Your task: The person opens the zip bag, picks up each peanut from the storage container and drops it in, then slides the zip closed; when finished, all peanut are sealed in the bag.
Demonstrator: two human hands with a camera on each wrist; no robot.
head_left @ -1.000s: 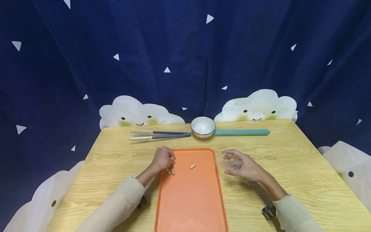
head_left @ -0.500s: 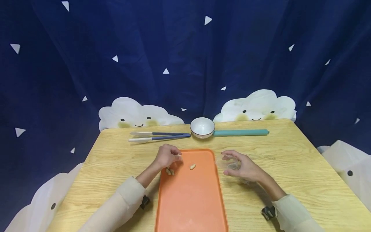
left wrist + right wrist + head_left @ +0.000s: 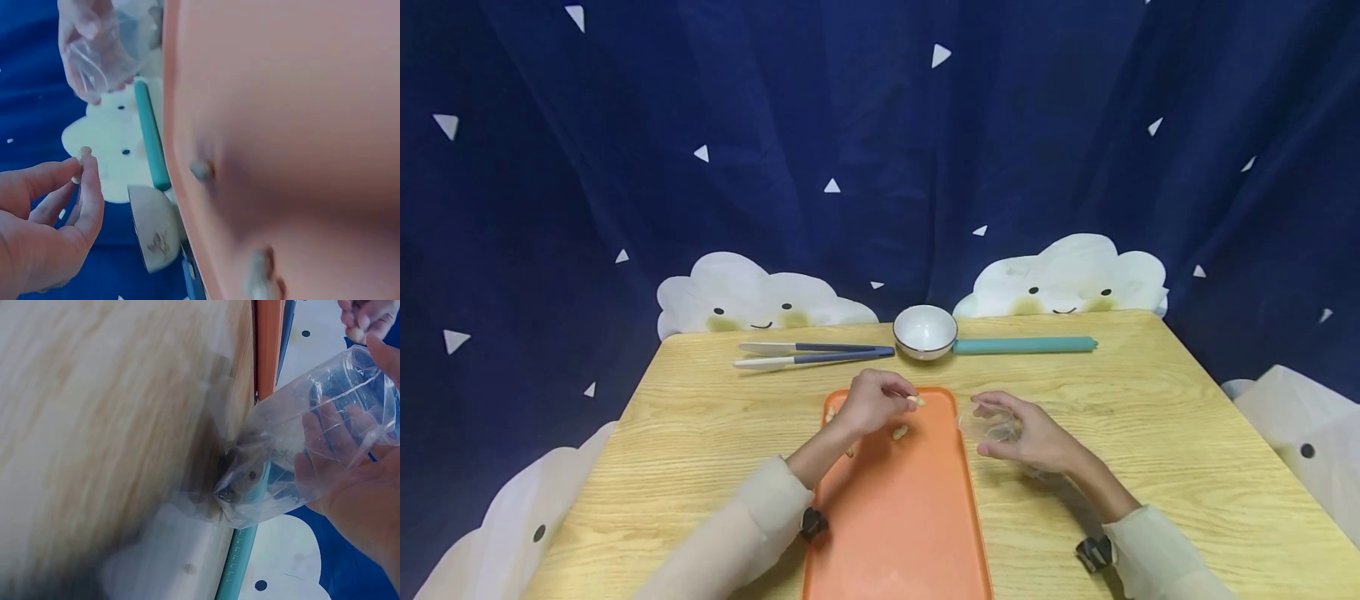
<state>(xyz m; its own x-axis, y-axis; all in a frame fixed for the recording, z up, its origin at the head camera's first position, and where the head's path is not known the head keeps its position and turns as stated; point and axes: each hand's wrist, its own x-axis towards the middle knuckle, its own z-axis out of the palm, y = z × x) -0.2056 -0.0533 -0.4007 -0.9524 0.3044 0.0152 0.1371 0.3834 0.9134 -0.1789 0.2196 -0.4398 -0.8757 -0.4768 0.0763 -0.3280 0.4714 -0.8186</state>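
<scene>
Over the far end of the orange tray [image 3: 898, 533], my left hand [image 3: 874, 402] pinches a peanut [image 3: 917, 401] between thumb and fingertips. Another peanut [image 3: 900, 432] lies on the tray just below that hand. More peanuts [image 3: 831, 414] sit along the tray's left edge, partly hidden by the forearm. To the right of the tray, my right hand [image 3: 1033, 437] holds a clear plastic bag [image 3: 312, 437], its fingers and thumb curved round the mouth. The bag's mouth faces left, towards the left hand. Something dark shows near its bottom, too blurred to name.
Behind the tray stands a white bowl [image 3: 925, 333] with a dark rim. Blue-and-white tongs [image 3: 820, 354] lie to its left, and a teal stick [image 3: 1026, 345] lies to its right. A dark blue curtain [image 3: 880, 150] hangs beyond the wooden table [image 3: 1150, 400].
My left hand has moved right from the tray's left edge, carrying the peanut towards the bag. The right hand and bag have stayed almost in place.
</scene>
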